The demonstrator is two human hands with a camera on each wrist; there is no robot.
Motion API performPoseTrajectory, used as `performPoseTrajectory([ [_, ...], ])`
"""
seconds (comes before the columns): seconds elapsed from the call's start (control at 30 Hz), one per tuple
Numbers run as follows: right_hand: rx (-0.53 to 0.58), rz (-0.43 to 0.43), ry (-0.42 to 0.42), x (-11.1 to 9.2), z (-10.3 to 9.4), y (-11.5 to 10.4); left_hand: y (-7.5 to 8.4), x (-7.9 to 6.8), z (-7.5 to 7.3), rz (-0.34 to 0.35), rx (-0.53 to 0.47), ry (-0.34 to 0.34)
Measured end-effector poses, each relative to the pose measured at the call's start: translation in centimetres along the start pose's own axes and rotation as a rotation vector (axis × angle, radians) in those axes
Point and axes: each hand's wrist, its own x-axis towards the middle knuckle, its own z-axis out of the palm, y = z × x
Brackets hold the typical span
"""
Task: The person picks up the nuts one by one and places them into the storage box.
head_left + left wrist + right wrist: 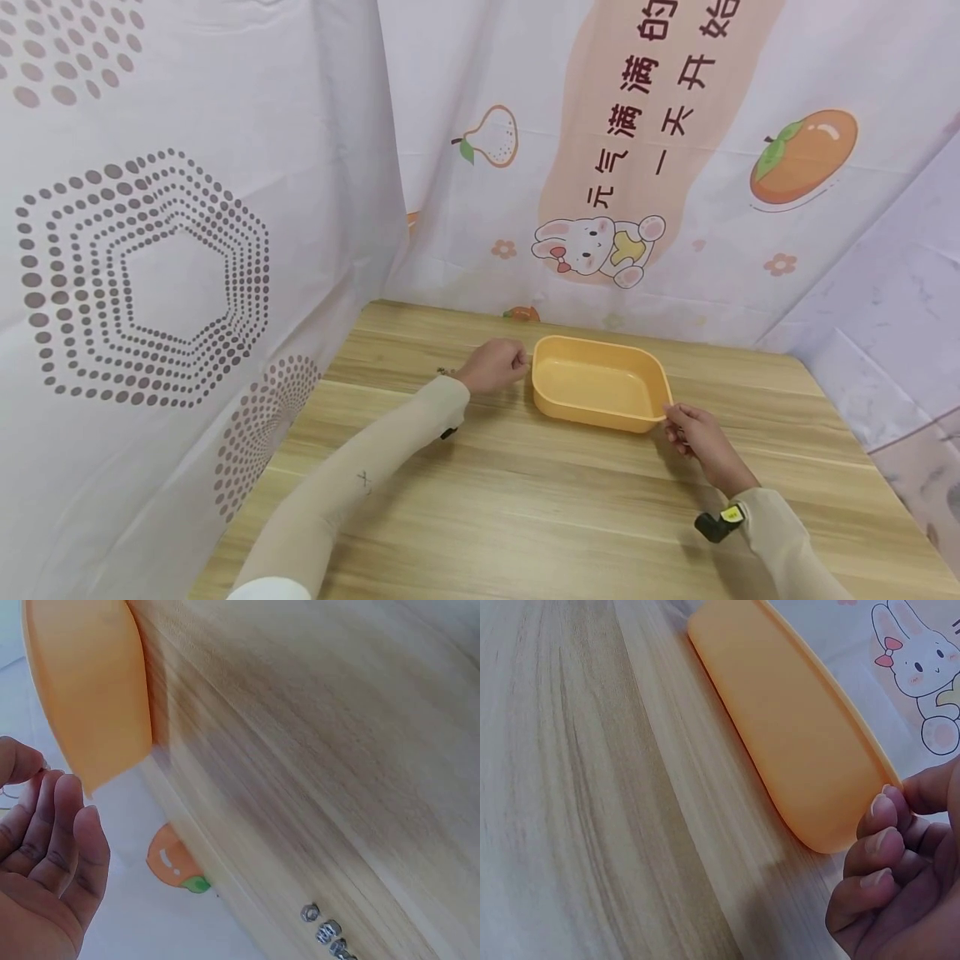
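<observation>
An orange-yellow plastic tray (592, 417) lies on the wooden table, with nothing in it. My right hand (697, 437) grips its near right corner, thumb and fingertips pinching the rim in the right wrist view. My left hand (492, 367) is beside the tray's left end. In the left wrist view its thumb and forefinger come together on a small pale shiny thing (46, 766), mostly hidden by the fingertips; I cannot tell its kind. Several metal hex nuts (328, 931) lie in a row on the table near the left wrist.
The wooden table (480, 508) meets a printed curtain (457, 242) at the back, close behind the tray. Another patterned curtain (315, 208) hangs along the left side. A pale cloth (892, 333) hangs at the right.
</observation>
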Motion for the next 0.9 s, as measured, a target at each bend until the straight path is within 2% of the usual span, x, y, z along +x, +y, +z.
performPoseTrajectory([
  [0.23, -0.002, 0.008, 0.005, 0.0, 0.0, 0.0, 0.5, 0.3, 0.7, 0.037, 0.015, 0.001],
  [0.53, 0.006, -0.001, 0.007, 0.0, 0.1, 0.2, 0.6, 0.5, 1.4, 0.042, 0.008, -0.024],
  [0.9, 0.003, -0.005, 0.009, 0.1, 0.0, 0.1, 1.1, 0.7, 1.7, 0.075, 0.071, -0.034],
])
